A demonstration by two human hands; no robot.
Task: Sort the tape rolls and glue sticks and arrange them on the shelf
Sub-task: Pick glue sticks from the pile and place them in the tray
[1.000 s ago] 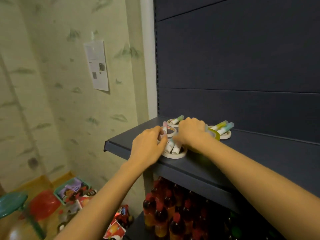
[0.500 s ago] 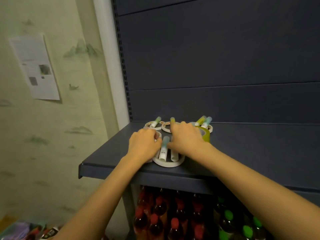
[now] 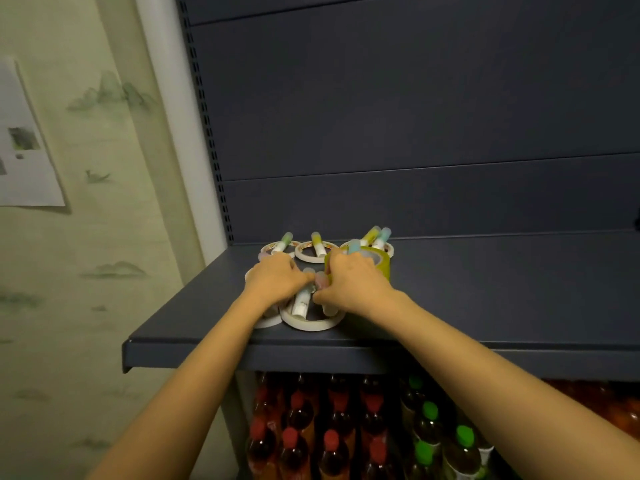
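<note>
Several white tape rolls lie flat on the dark blue shelf (image 3: 485, 299); the front tape roll (image 3: 313, 324) has a white glue stick (image 3: 300, 302) lying in it. Back rolls (image 3: 308, 257) carry a green-capped glue stick (image 3: 285, 241) and a yellow-capped glue stick (image 3: 317, 247), with two more sticks (image 3: 375, 235) further right. A yellow-green tape roll (image 3: 381, 264) stands behind my right hand (image 3: 353, 284), which curls around a blue-capped glue stick (image 3: 353, 247), its thumb near a pink-capped stick (image 3: 322, 280). My left hand (image 3: 277, 282) is curled over another roll (image 3: 266, 321), apparently gripping a glue stick.
The shelf's right half is bare, and its front edge (image 3: 242, 355) sits just below my wrists. Bottles with red caps (image 3: 329, 441) and green caps (image 3: 429, 410) fill the level below. A papered wall with a posted sheet (image 3: 24, 161) is to the left.
The view has swung to face the shelf squarely. My hands have drawn closer together over the front roll, and a blue-capped stick now sticks up from my right hand.
</note>
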